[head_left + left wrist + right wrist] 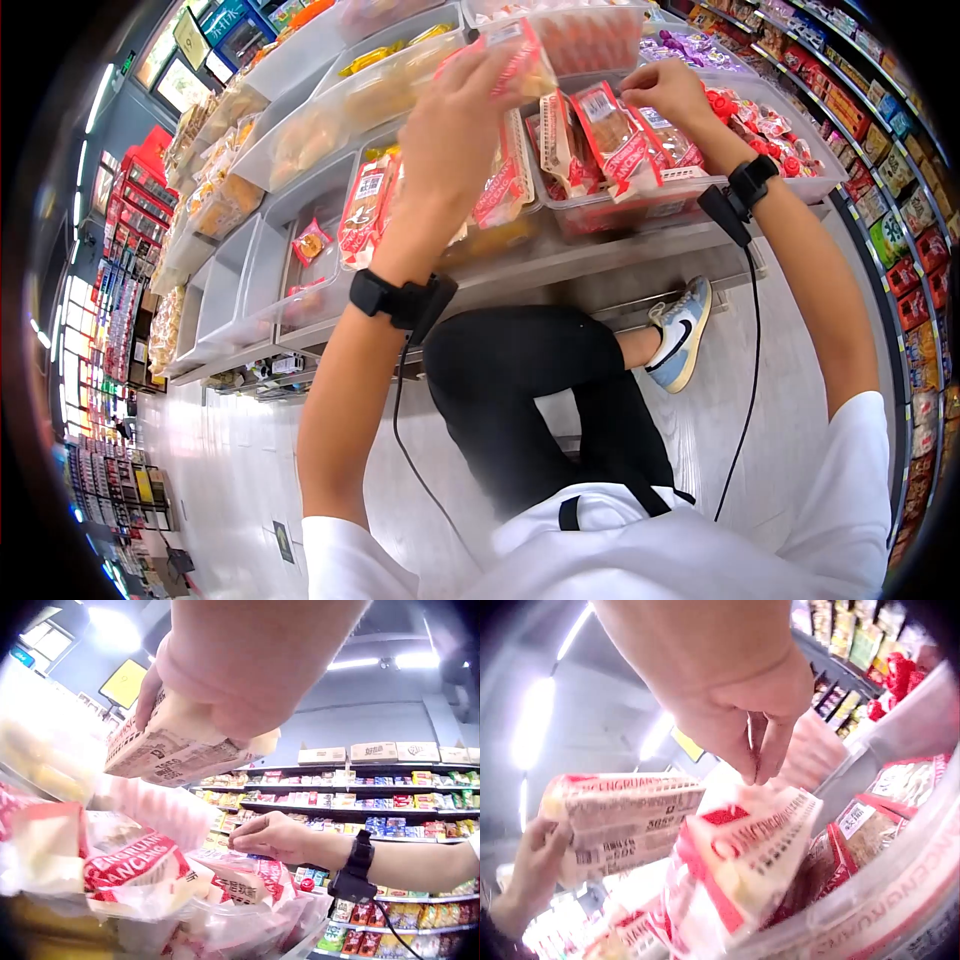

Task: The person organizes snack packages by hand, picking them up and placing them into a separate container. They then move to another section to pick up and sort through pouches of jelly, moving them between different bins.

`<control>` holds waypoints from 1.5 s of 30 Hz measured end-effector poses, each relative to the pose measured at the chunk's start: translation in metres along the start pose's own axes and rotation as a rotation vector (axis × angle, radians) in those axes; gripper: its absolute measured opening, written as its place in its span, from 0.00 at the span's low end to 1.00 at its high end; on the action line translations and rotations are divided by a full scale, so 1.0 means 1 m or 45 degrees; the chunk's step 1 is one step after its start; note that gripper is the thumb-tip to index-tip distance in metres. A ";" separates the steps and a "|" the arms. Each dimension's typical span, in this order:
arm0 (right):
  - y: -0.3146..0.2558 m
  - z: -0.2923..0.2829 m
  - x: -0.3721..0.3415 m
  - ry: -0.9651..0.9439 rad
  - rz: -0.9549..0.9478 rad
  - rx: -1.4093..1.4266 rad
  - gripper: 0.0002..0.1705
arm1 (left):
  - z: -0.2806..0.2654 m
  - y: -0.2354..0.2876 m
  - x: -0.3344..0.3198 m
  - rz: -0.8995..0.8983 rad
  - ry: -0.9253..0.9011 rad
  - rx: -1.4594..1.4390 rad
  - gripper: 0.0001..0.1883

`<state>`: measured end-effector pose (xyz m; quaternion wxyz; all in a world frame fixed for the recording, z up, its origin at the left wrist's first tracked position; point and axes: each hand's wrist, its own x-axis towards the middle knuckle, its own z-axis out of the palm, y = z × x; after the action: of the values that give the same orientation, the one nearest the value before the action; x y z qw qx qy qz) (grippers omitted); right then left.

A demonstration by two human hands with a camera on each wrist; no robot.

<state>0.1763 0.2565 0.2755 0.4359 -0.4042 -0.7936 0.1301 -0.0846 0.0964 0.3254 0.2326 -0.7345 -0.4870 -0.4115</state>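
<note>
My left hand [450, 130] holds up a red-and-white snack packet [522, 62] above the bins. In the left wrist view its printed underside [180, 754] faces the camera, with fingers and thumb around its edges. The right hand [672, 92] is over a clear bin [640, 215] of similar packets. In the right wrist view, its thumb and fingertips pinch together at the top edge of an upright packet [754, 851]. Another packet with a white label [859, 817] lies beside that one. More red-and-white packets [368, 205] fill the bin under my left forearm.
Bins of yellow-wrapped snacks [400, 60] and purple-wrapped sweets [690, 50] stand behind. Red-wrapped sweets [765, 130] are at the right. A bin at left holds a small red packet [311, 242]. My knee [500, 350] is below the metal shelf edge [600, 262]; stocked shelves [890, 200] stand right.
</note>
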 end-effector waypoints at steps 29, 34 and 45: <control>0.041 -0.040 -0.030 0.135 -0.082 -0.497 0.18 | 0.123 0.086 -0.005 0.295 -0.197 0.107 0.23; 0.016 -0.051 -0.052 0.019 0.184 -0.007 0.24 | 0.140 0.096 -0.012 0.290 -0.251 0.149 0.24; 0.006 -0.034 -0.058 -0.470 -0.336 -0.262 0.37 | 0.125 0.031 -0.003 -0.180 -1.042 -0.148 0.28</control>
<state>0.2240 0.2122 0.2583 0.2534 -0.3087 -0.9147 0.0621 -0.0099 0.1749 0.2551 -0.0507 -0.8140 -0.5645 -0.1273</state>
